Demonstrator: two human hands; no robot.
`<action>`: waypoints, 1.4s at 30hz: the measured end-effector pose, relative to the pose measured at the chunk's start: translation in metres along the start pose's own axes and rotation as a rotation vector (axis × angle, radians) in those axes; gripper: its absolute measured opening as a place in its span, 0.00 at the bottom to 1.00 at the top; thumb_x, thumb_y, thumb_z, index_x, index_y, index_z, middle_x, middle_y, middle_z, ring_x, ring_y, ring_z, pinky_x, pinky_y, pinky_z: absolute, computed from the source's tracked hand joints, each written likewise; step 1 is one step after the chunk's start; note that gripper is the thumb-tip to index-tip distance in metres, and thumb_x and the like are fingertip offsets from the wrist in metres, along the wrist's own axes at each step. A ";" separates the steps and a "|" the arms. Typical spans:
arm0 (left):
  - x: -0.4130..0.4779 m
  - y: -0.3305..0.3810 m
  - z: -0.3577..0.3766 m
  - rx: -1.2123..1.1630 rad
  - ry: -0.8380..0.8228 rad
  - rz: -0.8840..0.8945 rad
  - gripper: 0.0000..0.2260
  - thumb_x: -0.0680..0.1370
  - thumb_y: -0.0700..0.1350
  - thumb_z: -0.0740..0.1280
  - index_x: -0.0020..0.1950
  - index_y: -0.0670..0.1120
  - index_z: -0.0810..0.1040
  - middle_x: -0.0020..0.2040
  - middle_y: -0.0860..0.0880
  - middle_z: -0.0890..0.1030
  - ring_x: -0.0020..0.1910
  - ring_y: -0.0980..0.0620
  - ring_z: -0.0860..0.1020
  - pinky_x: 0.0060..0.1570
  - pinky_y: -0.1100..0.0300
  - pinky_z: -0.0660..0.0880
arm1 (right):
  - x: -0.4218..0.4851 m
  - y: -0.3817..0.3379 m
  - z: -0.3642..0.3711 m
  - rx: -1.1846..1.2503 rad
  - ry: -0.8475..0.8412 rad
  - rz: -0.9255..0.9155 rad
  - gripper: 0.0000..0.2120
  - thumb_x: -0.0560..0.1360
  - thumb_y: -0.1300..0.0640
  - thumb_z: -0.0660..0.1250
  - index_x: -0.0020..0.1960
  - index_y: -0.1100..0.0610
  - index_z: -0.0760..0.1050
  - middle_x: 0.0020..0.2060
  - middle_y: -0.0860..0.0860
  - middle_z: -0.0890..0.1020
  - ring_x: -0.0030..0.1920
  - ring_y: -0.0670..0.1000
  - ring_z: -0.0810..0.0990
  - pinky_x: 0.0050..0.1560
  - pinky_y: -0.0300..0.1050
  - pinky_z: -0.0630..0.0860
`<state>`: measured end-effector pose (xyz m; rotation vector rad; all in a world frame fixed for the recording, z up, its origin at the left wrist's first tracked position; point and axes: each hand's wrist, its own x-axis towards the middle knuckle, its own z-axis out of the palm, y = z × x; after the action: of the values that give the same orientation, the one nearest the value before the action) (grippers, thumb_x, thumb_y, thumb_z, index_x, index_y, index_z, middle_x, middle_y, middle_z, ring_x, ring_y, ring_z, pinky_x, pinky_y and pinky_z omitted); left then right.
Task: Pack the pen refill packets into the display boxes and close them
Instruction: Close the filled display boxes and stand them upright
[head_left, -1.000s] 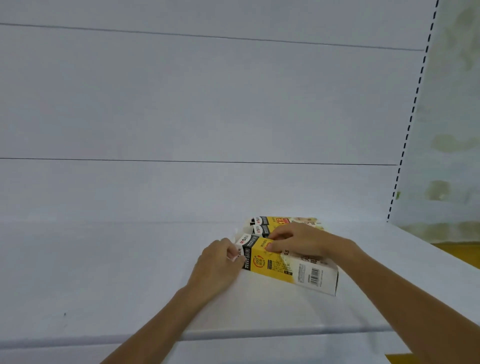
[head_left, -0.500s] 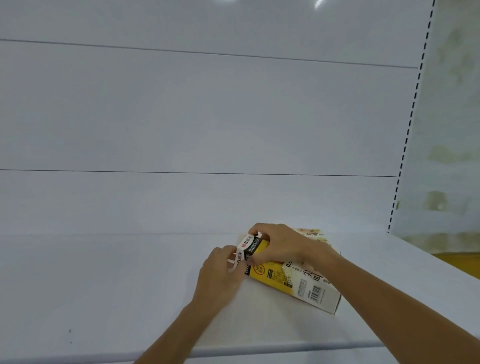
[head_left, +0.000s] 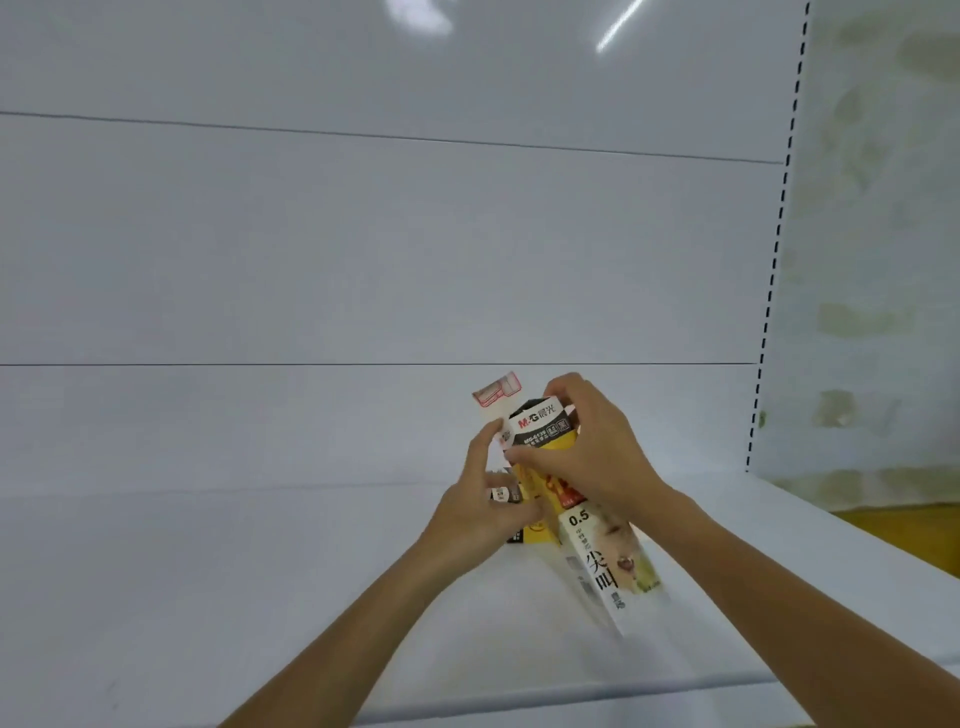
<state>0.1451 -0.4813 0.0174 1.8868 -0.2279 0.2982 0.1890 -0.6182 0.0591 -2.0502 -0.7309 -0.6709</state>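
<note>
Fingers (head_left: 569, 389) of R hand (head_left: 602, 457) curled round upper end of display box (head_left: 597, 564). L hand (head_left: 478, 512) grips its side, thumb on open flap (head_left: 496, 397). Box over white shelf (head_left: 260, 597), long axis tilted: flap end up-left, base down-right.

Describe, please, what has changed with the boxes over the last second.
The right hand gripped the display box and tipped it up from flat to tilted on end; its end flap stands open. The left hand stayed at that end. The second box stayed on the shelf.

Bare left hand (head_left: 478, 514), right hand (head_left: 597, 457), forearms (head_left: 363, 623)
</note>
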 end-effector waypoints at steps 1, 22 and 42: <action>0.002 0.003 0.004 -0.009 -0.020 0.012 0.38 0.71 0.47 0.74 0.70 0.65 0.52 0.52 0.57 0.74 0.47 0.60 0.79 0.39 0.67 0.76 | -0.001 0.000 -0.003 0.008 0.031 -0.007 0.22 0.63 0.48 0.77 0.50 0.47 0.68 0.45 0.44 0.75 0.41 0.40 0.75 0.37 0.30 0.69; 0.038 0.027 0.039 0.113 0.043 0.270 0.42 0.65 0.45 0.77 0.63 0.74 0.54 0.55 0.55 0.78 0.51 0.56 0.79 0.46 0.59 0.80 | 0.000 0.040 -0.051 0.506 -0.132 0.010 0.13 0.72 0.54 0.70 0.55 0.45 0.74 0.46 0.48 0.82 0.50 0.48 0.81 0.46 0.41 0.79; 0.036 -0.001 0.048 0.048 0.112 0.090 0.35 0.63 0.49 0.79 0.61 0.66 0.61 0.51 0.57 0.81 0.48 0.58 0.82 0.50 0.53 0.79 | 0.084 0.001 -0.081 -0.264 -0.548 0.121 0.04 0.71 0.66 0.67 0.37 0.61 0.75 0.34 0.53 0.80 0.32 0.44 0.79 0.32 0.36 0.78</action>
<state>0.1838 -0.5267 0.0128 1.9037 -0.2321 0.4731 0.2311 -0.6657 0.1569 -2.5379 -0.8440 -0.1301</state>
